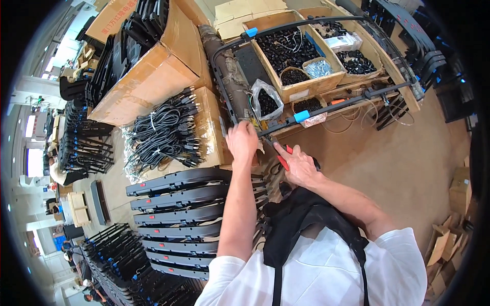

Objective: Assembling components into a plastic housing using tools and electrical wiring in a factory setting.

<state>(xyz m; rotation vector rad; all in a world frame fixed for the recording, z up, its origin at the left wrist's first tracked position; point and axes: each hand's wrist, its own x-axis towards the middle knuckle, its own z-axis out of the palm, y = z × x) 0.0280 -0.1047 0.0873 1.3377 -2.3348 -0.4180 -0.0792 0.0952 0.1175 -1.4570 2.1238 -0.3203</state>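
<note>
A black tubular frame point(339, 108) with bent corners and blue wraps lies across the bench in front of me. At its near left corner is my left hand point(242, 141), fingers closed and pinched together; what they grip is hidden. My right hand point(301, 167) is wrapped around red-handled pliers point(283, 162), the index finger stretched along the tool. The pliers' jaws point toward the frame's near bar, close to the left hand; whether they touch it I cannot tell. Just beyond the hands sits a clear plastic bag point(267, 100) of small black parts.
Wooden bins point(312, 89) hold black parts and silver screws point(318, 68). Bundled black cables point(162, 130) lie on a cardboard box at left, beside a larger carton point(148, 76) of black parts. Long black housings point(178, 218) are stacked by my left forearm. Flattened cartons point(441, 247) lie right.
</note>
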